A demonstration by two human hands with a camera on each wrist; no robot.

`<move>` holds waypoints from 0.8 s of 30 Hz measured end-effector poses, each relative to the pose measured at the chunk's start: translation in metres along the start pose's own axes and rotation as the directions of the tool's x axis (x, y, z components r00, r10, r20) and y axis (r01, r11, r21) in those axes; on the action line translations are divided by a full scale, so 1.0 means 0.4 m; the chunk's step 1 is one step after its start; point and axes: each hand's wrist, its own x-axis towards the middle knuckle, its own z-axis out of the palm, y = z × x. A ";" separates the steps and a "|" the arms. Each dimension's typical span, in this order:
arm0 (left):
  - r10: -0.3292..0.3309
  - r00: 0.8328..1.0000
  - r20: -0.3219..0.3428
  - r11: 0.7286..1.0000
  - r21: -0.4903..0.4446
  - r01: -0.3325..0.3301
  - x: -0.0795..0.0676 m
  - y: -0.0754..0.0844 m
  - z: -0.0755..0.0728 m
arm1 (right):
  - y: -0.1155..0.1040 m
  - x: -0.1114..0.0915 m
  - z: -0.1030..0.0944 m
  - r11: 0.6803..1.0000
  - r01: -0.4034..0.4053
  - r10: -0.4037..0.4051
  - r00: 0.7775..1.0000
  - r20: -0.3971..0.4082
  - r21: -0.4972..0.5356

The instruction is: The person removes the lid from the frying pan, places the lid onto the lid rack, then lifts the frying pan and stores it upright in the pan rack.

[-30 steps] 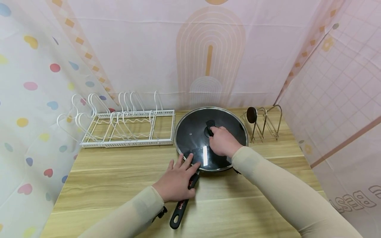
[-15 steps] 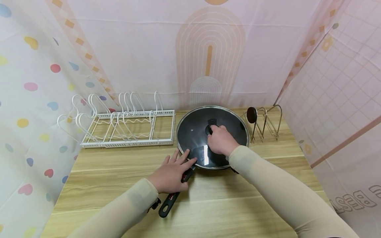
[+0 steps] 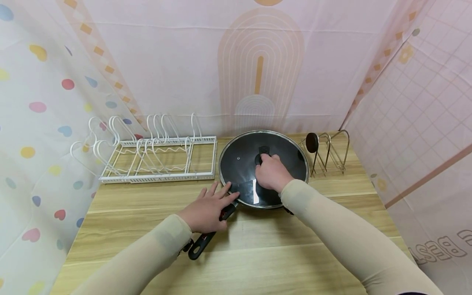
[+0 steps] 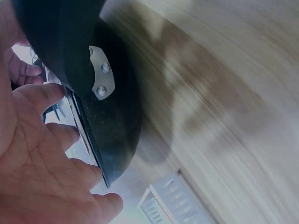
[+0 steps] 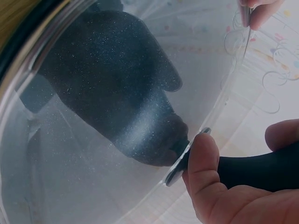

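A black frying pan [image 4: 117, 121] stands on the wooden table, covered by a round glass lid [image 3: 239, 172] with a steel rim. In the head view my right hand [image 3: 273, 174] grips the lid's black knob [image 3: 263, 150]; the right wrist view has the thumb [image 5: 204, 161] against the knob's base. My left hand [image 3: 206, 211] lies across the pan's black handle [image 3: 202, 242], fingers spread and fairly straight. Its fingertips touch the rim near the handle joint, where a riveted metal bracket [image 4: 102, 74] shows. The palm hides part of the handle.
A white wire rack [image 3: 166, 177] with upright loops stands to the pan's left. Close to its right is a small metal rack [image 3: 328, 157] holding a dark round piece [image 3: 312, 142]. Patterned cloth [image 3: 177, 73] hangs behind and at both sides.
The pan's handle has swung leftward and away from me, my left hand moving with it. The pan and lid have shifted slightly back and right, my right hand staying on the knob.
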 end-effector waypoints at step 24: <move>0.028 0.999 0.027 0.999 0.035 -0.029 -0.034 0.008 -0.011 | 0.039 0.012 0.010 0.651 -0.094 0.070 0.995 0.064 0.753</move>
